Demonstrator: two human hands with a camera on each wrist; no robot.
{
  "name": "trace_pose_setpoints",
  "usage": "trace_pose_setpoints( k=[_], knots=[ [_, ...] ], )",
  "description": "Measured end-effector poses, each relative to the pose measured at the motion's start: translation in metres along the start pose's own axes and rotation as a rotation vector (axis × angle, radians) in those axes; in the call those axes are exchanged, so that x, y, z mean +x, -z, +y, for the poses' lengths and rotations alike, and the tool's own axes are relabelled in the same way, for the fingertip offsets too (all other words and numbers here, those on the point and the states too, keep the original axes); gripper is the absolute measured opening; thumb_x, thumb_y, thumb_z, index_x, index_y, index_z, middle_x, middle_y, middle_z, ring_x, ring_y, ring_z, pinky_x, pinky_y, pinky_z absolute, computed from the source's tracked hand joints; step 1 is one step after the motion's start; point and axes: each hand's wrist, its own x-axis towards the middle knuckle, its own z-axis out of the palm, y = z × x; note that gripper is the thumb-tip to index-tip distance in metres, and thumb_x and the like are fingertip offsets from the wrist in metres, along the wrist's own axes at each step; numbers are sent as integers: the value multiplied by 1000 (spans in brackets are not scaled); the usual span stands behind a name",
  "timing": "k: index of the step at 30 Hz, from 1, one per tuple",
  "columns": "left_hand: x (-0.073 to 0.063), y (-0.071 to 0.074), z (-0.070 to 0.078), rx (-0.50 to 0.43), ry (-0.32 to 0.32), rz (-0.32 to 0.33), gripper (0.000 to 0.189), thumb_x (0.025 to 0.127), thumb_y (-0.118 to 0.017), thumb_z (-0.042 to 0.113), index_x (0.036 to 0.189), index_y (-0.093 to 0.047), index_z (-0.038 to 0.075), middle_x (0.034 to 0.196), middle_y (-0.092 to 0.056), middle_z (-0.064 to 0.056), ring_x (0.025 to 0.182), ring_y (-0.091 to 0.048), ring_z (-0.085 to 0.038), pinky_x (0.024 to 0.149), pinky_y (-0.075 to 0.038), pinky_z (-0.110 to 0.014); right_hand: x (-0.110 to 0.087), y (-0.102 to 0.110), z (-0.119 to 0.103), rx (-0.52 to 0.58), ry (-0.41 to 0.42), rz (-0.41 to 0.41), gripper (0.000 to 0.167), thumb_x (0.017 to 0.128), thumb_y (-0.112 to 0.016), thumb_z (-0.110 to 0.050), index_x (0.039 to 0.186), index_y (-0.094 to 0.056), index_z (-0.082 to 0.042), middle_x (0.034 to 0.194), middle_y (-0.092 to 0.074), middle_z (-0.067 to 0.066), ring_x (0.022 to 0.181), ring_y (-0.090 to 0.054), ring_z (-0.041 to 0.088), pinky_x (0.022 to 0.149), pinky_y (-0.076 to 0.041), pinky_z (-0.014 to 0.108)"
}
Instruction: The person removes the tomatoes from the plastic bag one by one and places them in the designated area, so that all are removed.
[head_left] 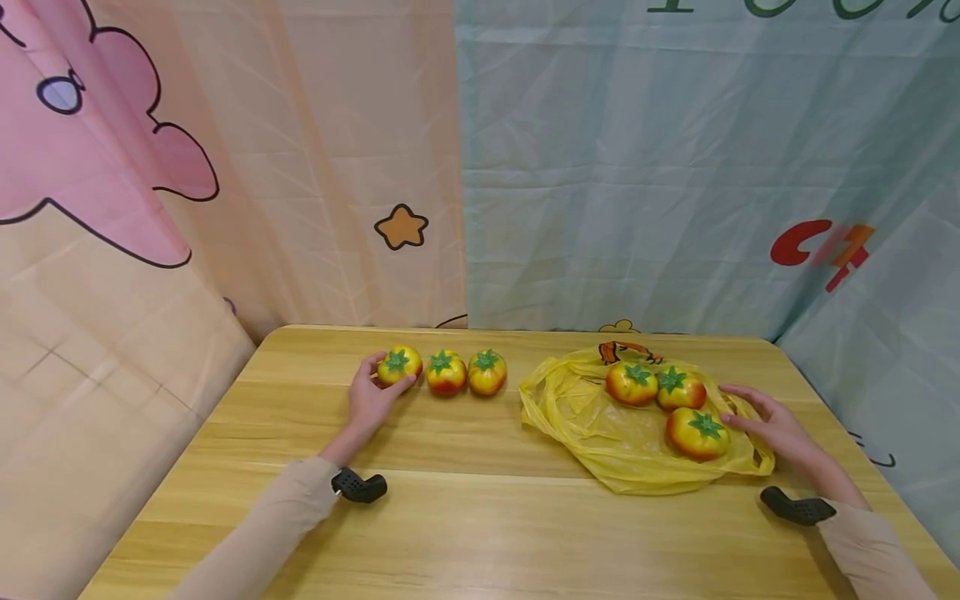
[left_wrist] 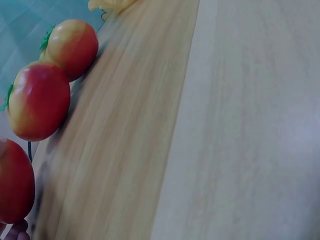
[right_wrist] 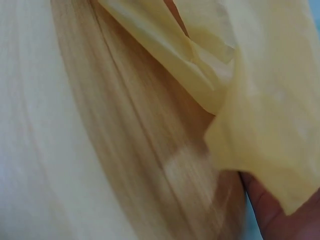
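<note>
On the left of the table, my left hand [head_left: 371, 398] grips a yellow-and-red toy tomato [head_left: 400, 365] with a green leafy top, thumb in front and fingers behind. Two similar tomatoes stand in a row to its right, the middle tomato [head_left: 446, 373] and the right tomato [head_left: 487, 372]. A yellow plastic bag [head_left: 577, 417] lies spread on the right, bearing three more tomatoes, the nearest tomato [head_left: 697, 433] among them. My right hand [head_left: 772, 425] is at the bag's right edge, thumb and fingers apart; bag film [right_wrist: 270, 115] partly covers it in the right wrist view.
The wooden table [head_left: 480, 533] runs back to a hanging cloth [head_left: 360, 167] with printed figures. Black wrist-worn devices, a left device [head_left: 360, 486] and a right device [head_left: 797, 507], sit at the sleeve cuffs. A bag handle [head_left: 763, 458] loops below the right hand.
</note>
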Motion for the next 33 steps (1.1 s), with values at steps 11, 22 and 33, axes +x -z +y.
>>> trace_pose_setpoints(
  k=[11, 22, 33],
  knots=[
    [-1, -3, 1, 22, 7, 3, 67, 80, -78, 19, 136, -45, 3, 130, -49, -21, 105, -52, -31, 89, -43, -37, -1, -1, 3, 21, -3, -13, 50, 97, -57, -25, 144, -41, -22, 146, -39, -16, 145, -7, 36, 104, -9, 74],
    [-5, -5, 4, 17, 15, 1, 67, 80, -78, 19, 137, -45, 3, 131, -49, -20, 105, -53, -32, 90, -43, -37, -2, 0, 0, 17, -13, -21, 53, 97, -58, -26, 146, -40, -17, 147, -37, -16, 143, -7, 46, 104, -8, 74],
    [-4, -1, 3, 44, 11, -34, 68, 82, -76, 20, 139, -43, 4, 132, -48, -20, 104, -51, -31, 89, -43, -36, -2, -1, 2, 14, 14, -10, 52, 97, -58, -23, 144, -41, -13, 139, -43, -20, 146, -12, 27, 104, -8, 75]
  ],
)
